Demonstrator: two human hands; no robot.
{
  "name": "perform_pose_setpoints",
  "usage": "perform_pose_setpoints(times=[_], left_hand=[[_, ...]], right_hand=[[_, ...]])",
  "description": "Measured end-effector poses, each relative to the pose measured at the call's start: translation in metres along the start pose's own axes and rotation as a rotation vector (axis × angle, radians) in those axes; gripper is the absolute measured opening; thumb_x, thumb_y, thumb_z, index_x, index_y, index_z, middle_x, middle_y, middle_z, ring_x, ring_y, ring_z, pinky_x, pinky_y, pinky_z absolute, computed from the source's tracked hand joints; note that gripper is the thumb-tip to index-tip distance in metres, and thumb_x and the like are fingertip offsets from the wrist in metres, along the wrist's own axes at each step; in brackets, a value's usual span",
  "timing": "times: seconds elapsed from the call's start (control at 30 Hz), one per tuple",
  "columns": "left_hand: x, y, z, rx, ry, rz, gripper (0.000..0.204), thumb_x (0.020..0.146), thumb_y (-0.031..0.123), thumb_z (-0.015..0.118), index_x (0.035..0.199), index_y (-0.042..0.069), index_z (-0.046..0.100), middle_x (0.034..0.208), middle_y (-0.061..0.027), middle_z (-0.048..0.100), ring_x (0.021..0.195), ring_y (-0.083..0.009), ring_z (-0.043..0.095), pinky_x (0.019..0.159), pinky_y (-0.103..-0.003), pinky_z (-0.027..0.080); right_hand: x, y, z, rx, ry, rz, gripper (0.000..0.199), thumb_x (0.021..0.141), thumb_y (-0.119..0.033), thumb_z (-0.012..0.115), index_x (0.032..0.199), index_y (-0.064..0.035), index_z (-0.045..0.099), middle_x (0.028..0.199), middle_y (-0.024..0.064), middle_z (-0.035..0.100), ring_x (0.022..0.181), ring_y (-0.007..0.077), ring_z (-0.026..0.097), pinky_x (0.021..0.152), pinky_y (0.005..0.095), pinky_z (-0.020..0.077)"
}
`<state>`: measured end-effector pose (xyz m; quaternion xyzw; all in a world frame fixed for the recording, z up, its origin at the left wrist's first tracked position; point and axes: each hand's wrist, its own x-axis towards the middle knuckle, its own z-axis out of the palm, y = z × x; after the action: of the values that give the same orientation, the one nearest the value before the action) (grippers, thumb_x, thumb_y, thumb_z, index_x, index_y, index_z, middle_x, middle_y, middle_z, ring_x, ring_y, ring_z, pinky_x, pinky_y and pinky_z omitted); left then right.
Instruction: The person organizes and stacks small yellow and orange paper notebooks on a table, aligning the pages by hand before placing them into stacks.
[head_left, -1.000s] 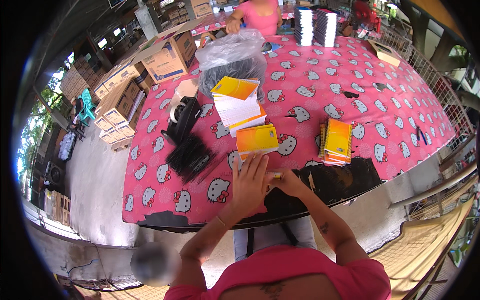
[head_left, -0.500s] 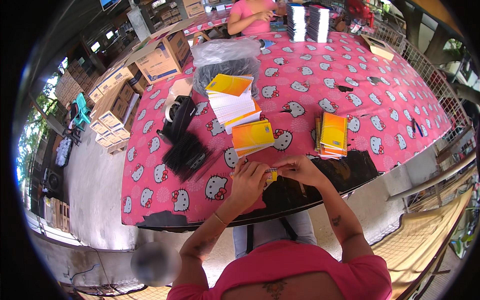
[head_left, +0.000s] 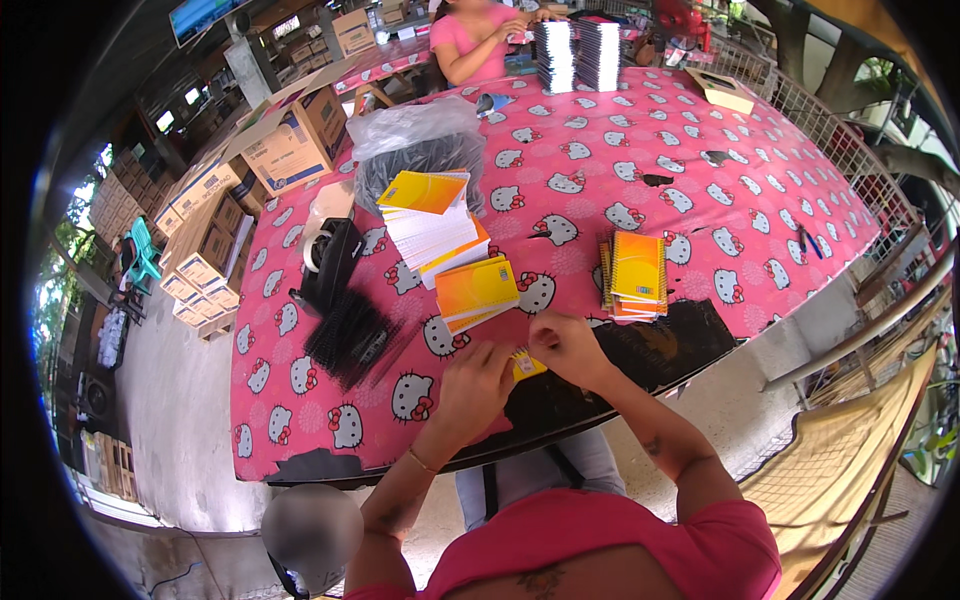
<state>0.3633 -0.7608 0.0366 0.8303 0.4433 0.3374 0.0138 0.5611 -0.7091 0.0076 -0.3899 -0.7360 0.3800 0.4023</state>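
Note:
At the near edge of the table, my left hand (head_left: 480, 385) is closed on a small yellow notebook (head_left: 528, 365), most of which the hand hides. My right hand (head_left: 567, 350) is just beside the notebook's upper right corner, fingers curled in a pinch; what they hold, if anything, is hidden. Beyond my hands lies a fanned-out stack of yellow and orange notebook pads (head_left: 476, 292) with white pages. To the right sits a pile of spiral-bound yellow notebooks (head_left: 638, 272). Left of my left hand is a heap of black spiral binding coils (head_left: 350, 338).
A black tape dispenser (head_left: 333, 262) stands behind the coils, beside a clear plastic bag (head_left: 415, 140) of dark contents. Pliers (head_left: 808, 242) lie far right. Across the table are tall notebook stacks (head_left: 556, 58) and a person in pink (head_left: 472, 45). Cardboard boxes (head_left: 285, 150) stand at left.
My right hand has lifted slightly off the notebook's edge and its fingers have curled in. My left hand still holds the notebook. The whole view has shifted a little.

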Motion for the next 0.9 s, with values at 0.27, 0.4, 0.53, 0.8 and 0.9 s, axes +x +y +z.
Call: perform_pose_setpoints(times=[0.27,0.4,0.53,0.8,0.9], left_hand=[[0.067,0.058,-0.029,-0.573,0.133,-0.142,0.025,0.086,0.008,0.071,0.11,0.001,0.065,0.094,-0.0134,0.07,0.084,-0.0317,0.069,0.074,-0.04,0.056],[0.06,0.012,0.011,-0.444,0.21,0.043,0.024,0.088,0.012,0.071,0.109,0.0,0.066,0.104,-0.015,0.069,0.094,-0.0321,0.069,0.079,-0.04,0.056],[0.017,-0.092,0.037,0.171,0.158,0.075,0.03,0.083,0.007,0.066,0.113,0.001,0.065,0.11,-0.0153,0.066,0.106,-0.0345,0.063,0.09,-0.043,0.053],[0.013,-0.074,0.025,0.238,0.181,-0.004,0.039,0.077,0.007,0.066,0.116,0.002,0.063,0.119,-0.0114,0.061,0.11,-0.0304,0.059,0.096,-0.047,0.045],[-0.004,-0.042,0.032,0.145,0.098,0.143,0.042,0.078,0.001,0.063,0.12,0.005,0.062,0.106,-0.0119,0.063,0.095,-0.0292,0.061,0.09,-0.045,0.046]], right_hand=[[-0.043,-0.069,0.005,0.649,0.383,-0.091,0.071,0.09,-0.018,0.072,0.148,-0.0038,0.035,0.144,0.0125,0.042,0.136,0.0256,0.04,0.112,0.0397,0.0336],[-0.037,-0.036,-0.041,0.785,0.529,0.169,0.05,0.096,-0.005,0.061,0.142,-0.0002,0.041,0.131,0.0119,0.057,0.117,0.02,0.058,0.103,0.0335,0.0439],[-0.013,0.011,-0.116,0.45,0.565,0.189,0.067,0.096,-0.016,0.062,0.151,-0.0027,0.029,0.144,0.0171,0.048,0.129,0.0277,0.052,0.107,0.0444,0.0413],[0.003,0.02,-0.122,-0.76,0.485,0.134,0.096,0.076,-0.031,0.082,0.153,-0.0081,0.028,0.153,0.0233,0.034,0.143,0.0391,0.03,0.115,0.0515,0.0273],[-0.01,-0.01,-0.052,-0.178,0.105,-0.137,0.087,0.07,-0.013,0.087,0.143,-0.003,0.042,0.14,0.0207,0.049,0.132,0.0381,0.047,0.111,0.0404,0.0375]])
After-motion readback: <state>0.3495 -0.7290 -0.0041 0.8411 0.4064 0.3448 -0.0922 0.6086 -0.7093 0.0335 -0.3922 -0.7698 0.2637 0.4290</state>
